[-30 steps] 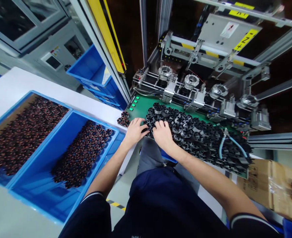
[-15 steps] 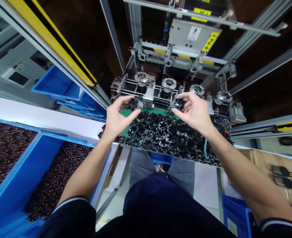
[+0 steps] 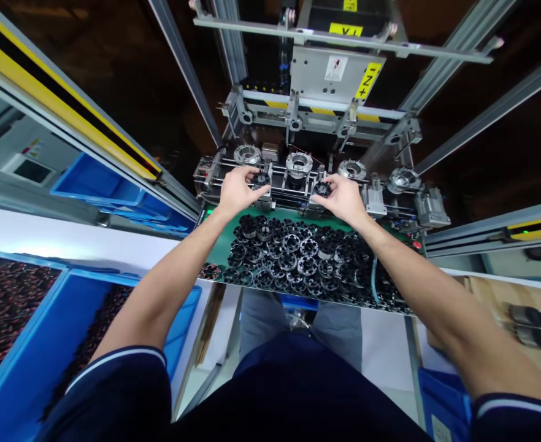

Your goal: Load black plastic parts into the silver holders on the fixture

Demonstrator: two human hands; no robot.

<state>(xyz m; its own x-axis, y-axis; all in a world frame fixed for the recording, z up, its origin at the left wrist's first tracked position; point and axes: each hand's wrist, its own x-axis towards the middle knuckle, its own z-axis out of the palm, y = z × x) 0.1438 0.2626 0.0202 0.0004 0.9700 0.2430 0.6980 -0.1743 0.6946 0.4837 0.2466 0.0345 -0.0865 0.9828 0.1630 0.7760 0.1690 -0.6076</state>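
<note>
At the machine's fixture row, both hands have moved forward from over the parts pile, each gripping one black ring part.
Left hand [image 3: 237,191] pinches a ring part [image 3: 260,180] in fingertips, now right beside the first round metal fixture [image 3: 247,155]; half a second ago it hung lower, over the green tray [image 3: 219,245]. Right hand [image 3: 343,197] pinches the second ring part [image 3: 322,189], below and between the second fixture [image 3: 299,163] and third fixture [image 3: 352,169]. Four round fixtures in the row, fourth fixture [image 3: 403,179] right of the right hand. Two parts held, one per hand; both small, black, toothed rings with open centre. Loose pile of similar rings [image 3: 298,255] lies just behind both wrists, too many to count. Blue bin [image 3: 45,344] sits well left of left arm.
</note>
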